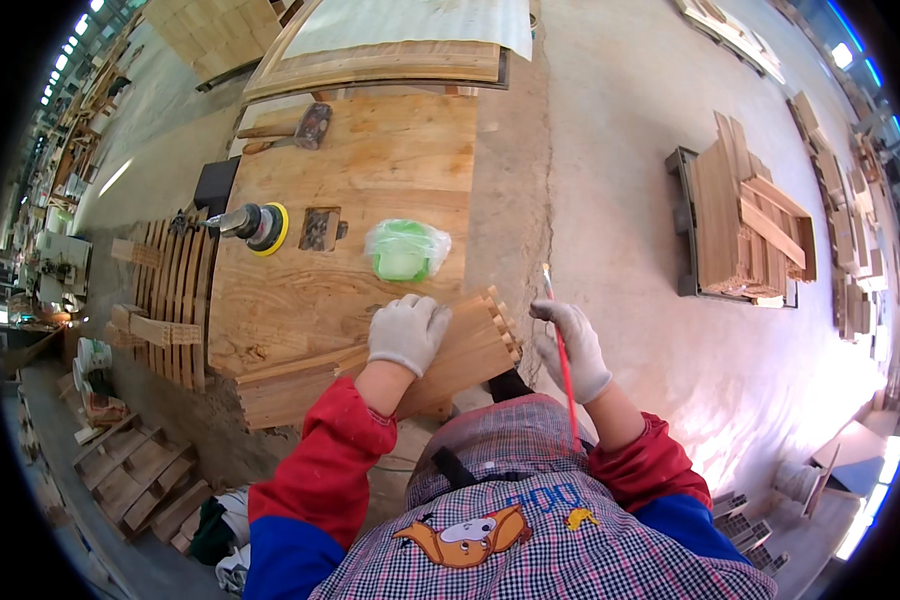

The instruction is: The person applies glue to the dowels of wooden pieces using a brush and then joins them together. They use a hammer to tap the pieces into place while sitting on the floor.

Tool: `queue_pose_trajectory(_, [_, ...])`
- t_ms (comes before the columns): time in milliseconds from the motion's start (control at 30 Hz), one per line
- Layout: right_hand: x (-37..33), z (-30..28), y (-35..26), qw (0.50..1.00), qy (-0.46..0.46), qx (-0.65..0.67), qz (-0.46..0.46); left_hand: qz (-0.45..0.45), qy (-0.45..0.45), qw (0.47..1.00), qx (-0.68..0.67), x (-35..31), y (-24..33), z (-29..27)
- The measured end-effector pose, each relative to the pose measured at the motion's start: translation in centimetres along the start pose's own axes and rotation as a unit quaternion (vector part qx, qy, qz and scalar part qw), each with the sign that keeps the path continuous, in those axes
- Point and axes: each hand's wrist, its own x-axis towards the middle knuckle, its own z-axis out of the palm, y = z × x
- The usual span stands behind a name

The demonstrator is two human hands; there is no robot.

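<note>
My left hand [408, 333], in a white work glove, is closed over the upper edge of a wooden board [460, 345]. The board lies aslant at the near edge of the wooden workbench [370, 180], and notched joint fingers show at its right end. Just off that end, my gloved right hand [576, 352] grips a thin red-handled brush [565, 365], its pale tip pointing up and away from me. Beyond my left hand sits a green tub [402, 255] wrapped in clear plastic.
A round sander with a yellow-rimmed pad [262, 230] lies left on the bench, beside a rectangular cutout [320, 229]. A mallet [312, 126] rests farther back. Slatted wood [165, 300] stands at the left; a loaded cart of boards [735, 220] stands on the right.
</note>
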Motion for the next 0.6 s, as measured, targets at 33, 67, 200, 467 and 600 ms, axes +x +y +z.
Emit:
queue_pose_trajectory(33, [0.4, 0.2, 0.0, 0.998, 0.012, 0.054, 0.031, -0.021, -0.023, 0.999, 0.006, -0.2, 0.1, -0.5])
queue_pose_trajectory(67, [1.1, 0.6, -0.1, 0.988, 0.001, 0.132, 0.076, -0.043, -0.046, 0.998, 0.011, -0.4, 0.1, -0.8])
queue_pose_trajectory(200, [4.6, 1.4, -2.4, 0.959, -0.029, 0.264, 0.094, -0.053, -0.026, 0.998, -0.017, -1.5, -0.7, -0.4])
queue_pose_trajectory(467, [12.3, 8.7, -3.7, 0.96, -0.175, 0.176, 0.128, -0.086, -0.001, 0.995, -0.057, -1.6, 0.1, -0.9])
queue_pose_trajectory(600, [14.0, 10.8, -3.2, 0.977, -0.195, 0.07, 0.052, -0.067, 0.034, 0.995, -0.062, -1.7, 0.0, -0.7])
